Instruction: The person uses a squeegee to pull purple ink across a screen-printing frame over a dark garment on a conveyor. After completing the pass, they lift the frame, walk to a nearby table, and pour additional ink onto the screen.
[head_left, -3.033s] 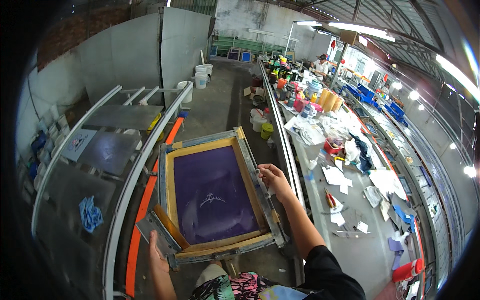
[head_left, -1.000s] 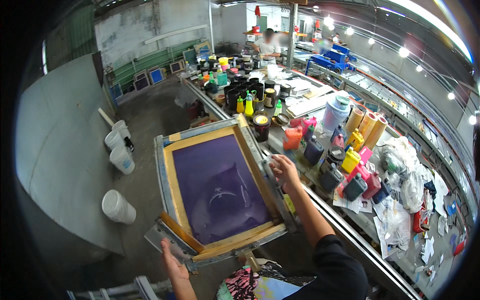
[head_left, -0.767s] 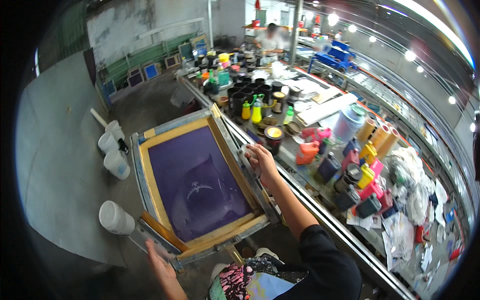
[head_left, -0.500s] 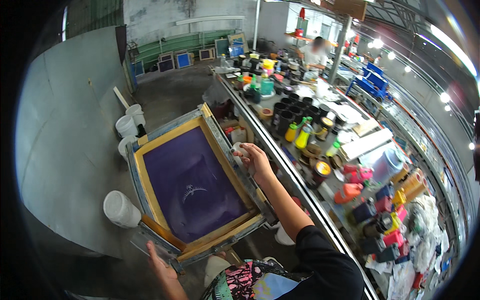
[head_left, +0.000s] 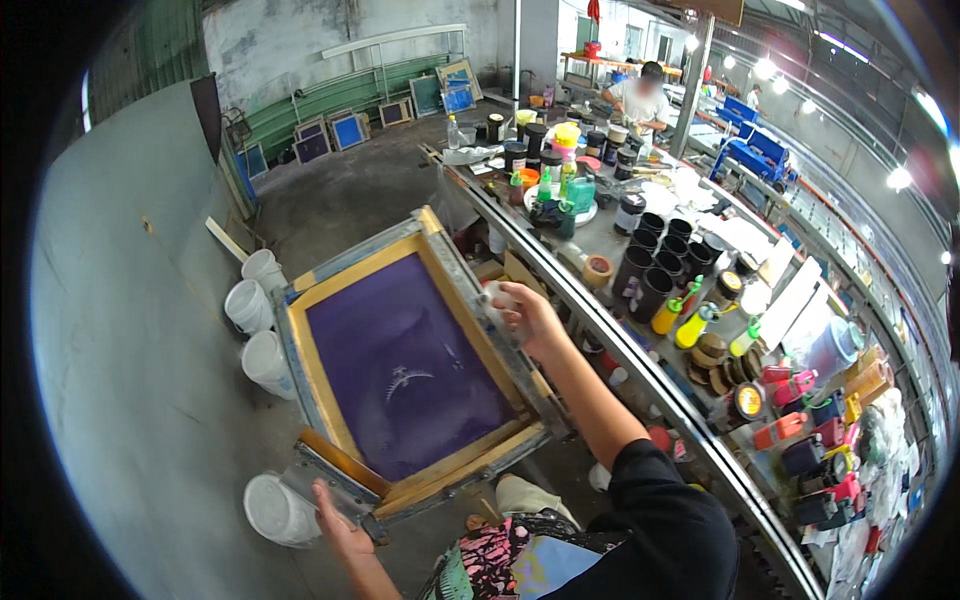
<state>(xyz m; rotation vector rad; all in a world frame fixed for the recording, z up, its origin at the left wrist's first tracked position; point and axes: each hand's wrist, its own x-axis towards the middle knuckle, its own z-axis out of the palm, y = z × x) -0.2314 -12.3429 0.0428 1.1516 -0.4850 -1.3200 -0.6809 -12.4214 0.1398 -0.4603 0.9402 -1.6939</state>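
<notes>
Purple-meshed frame (head_left: 410, 365) is gripped by the right hand (head_left: 528, 318), a squeegee (head_left: 337, 478) by the left hand (head_left: 344, 530) (yellow jar label (head_left: 748, 401) illegible).

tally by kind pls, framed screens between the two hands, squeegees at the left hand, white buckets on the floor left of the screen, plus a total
Purple framed screen: 1
Squeegee: 1
White buckets: 4
Total: 6

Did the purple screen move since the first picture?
Yes, the purple screen moved forward along the long table, from beside the orange-edged rack to near the black cups.
</notes>
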